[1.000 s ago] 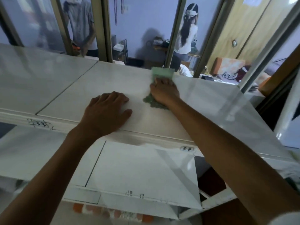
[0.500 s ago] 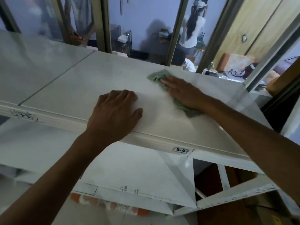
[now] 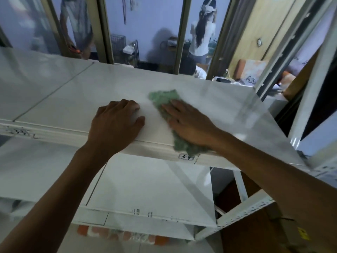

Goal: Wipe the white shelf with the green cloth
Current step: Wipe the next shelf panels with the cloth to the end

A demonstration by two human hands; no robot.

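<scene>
The white shelf [image 3: 76, 95] runs across the view, its top board seamed at the left. A green cloth [image 3: 162, 99] lies on that board, stretched from mid-board to the front edge, where its near end hangs slightly over. My right hand [image 3: 189, 122] presses flat on the cloth, fingers pointing up-left. My left hand [image 3: 114, 126] rests palm-down on the board just left of the cloth, fingers curled at the front edge, holding nothing.
A lower white shelf board [image 3: 145, 189] sits below the top one. White uprights [image 3: 310, 92] rise at the right. Behind the shelf is a glass partition with metal frames [image 3: 180, 42], and people stand beyond it. A label reading 3-4 [image 3: 186, 157] marks the front rail.
My right hand has dragged the cloth from the back of the board toward the front edge. My left hand has stayed on the board.
</scene>
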